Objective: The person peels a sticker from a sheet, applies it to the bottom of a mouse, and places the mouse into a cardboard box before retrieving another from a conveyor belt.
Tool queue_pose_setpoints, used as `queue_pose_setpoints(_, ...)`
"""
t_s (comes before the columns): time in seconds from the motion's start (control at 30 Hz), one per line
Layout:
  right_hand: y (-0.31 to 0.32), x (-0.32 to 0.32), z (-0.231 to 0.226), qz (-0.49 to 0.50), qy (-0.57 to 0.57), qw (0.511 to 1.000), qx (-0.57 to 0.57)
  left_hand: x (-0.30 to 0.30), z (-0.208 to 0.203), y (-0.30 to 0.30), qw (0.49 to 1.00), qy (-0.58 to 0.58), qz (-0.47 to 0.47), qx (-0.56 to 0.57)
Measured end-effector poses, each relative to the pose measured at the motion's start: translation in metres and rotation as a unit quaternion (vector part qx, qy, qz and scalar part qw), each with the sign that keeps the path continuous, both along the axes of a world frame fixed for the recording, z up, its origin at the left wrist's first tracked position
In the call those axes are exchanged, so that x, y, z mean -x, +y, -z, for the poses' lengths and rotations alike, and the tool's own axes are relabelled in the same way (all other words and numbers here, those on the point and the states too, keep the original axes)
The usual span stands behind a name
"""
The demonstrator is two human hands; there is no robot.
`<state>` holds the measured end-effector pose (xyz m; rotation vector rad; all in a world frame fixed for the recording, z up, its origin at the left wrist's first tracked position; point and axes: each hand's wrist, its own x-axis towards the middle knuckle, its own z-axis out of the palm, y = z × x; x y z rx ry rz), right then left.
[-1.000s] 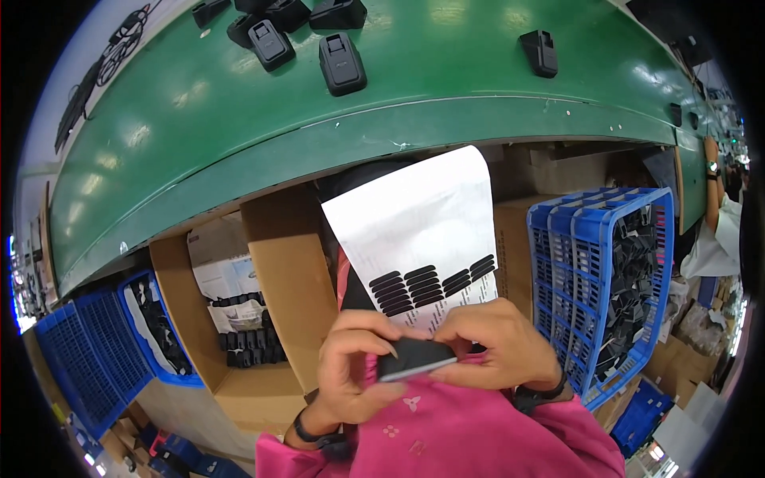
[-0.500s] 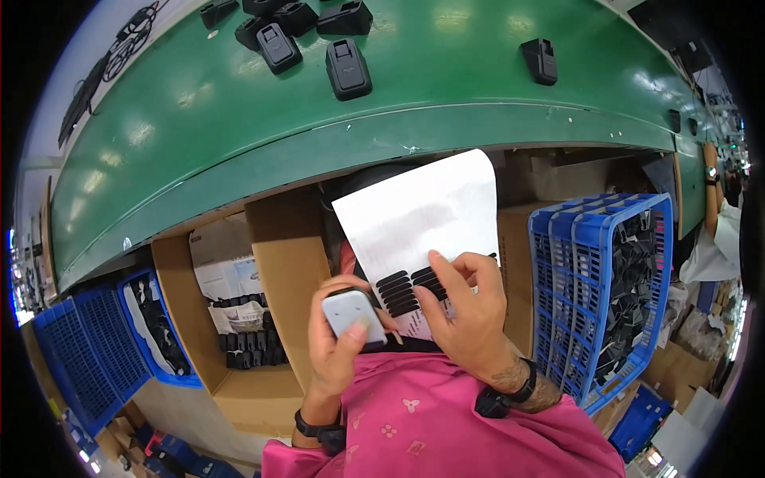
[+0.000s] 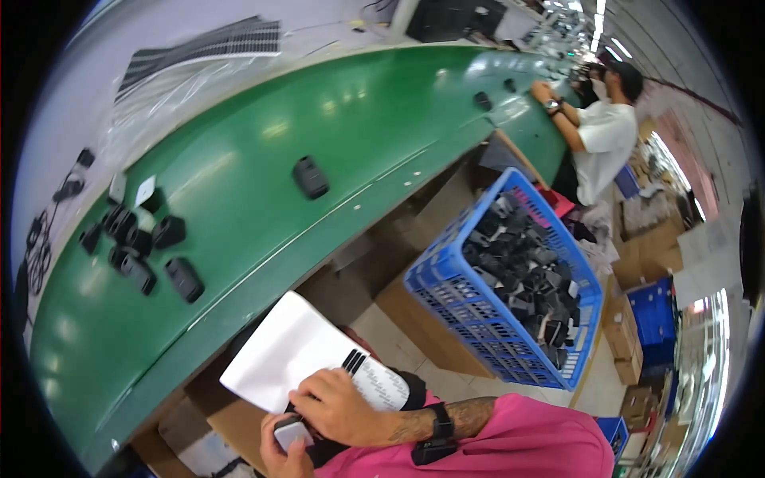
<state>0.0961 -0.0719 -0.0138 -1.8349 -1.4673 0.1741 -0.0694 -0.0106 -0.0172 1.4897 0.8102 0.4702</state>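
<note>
My left hand (image 3: pixel 275 454) grips a small black plastic housing with a pale grey face (image 3: pixel 293 432), thumb laid across that face. Over its far edge bends my right hand (image 3: pixel 341 408), fingers curled and close together. Whether a strip is pinched between those fingertips is hidden. Beneath and beyond my hands lies a white sheet (image 3: pixel 279 346), its far part blank. Several black adhesive strips (image 3: pixel 353 361) remain stuck along it near my right hand, beside a patch of printed backing (image 3: pixel 382 386).
The green bench (image 3: pixel 263 191) carries a cluster of black housings (image 3: pixel 131 231) at left and a single one (image 3: pixel 310 177) mid-bench. A blue crate (image 3: pixel 454 279) full of black parts stands at right, by a cardboard box (image 3: pixel 430 331). Farther right, a person in white (image 3: pixel 607 139) leans on the bench.
The view has swung to the right, bringing the other person into sight. My right hand has left the strips on the sheet and come to the housing in my left hand.
</note>
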Motion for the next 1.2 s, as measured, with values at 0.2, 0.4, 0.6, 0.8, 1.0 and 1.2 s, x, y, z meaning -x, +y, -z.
queue_pose_setpoints(0.2,0.006,0.006,0.004,-0.005,0.041,0.999,0.004,0.008,0.023,-0.002,0.995,-0.032,-0.055,0.073)
queue_pose_setpoints(0.4,-0.004,-0.02,-0.016,-0.023,0.272,0.961,0.044,0.001,0.035,-0.01,0.992,-0.064,-0.086,0.071)
queue_pose_setpoints(0.6,-0.01,-0.037,-0.041,-0.076,0.572,0.808,0.121,0.005,-0.036,-0.021,0.956,-0.14,-0.244,0.088)
queue_pose_setpoints(0.8,0.005,-0.059,-0.107,-0.17,0.687,0.669,0.226,-0.03,-0.066,-0.01,0.992,-0.06,-0.108,0.021)
queue_pose_setpoints(1.0,0.003,-0.064,-0.114,-0.166,0.636,0.707,0.26,-0.043,-0.074,-0.01,0.994,-0.097,-0.025,0.041)
queue_pose_setpoints(1.2,0.009,-0.066,-0.111,-0.169,0.549,0.769,0.281,-0.043,-0.073,-0.006,0.998,-0.06,0.007,-0.003)
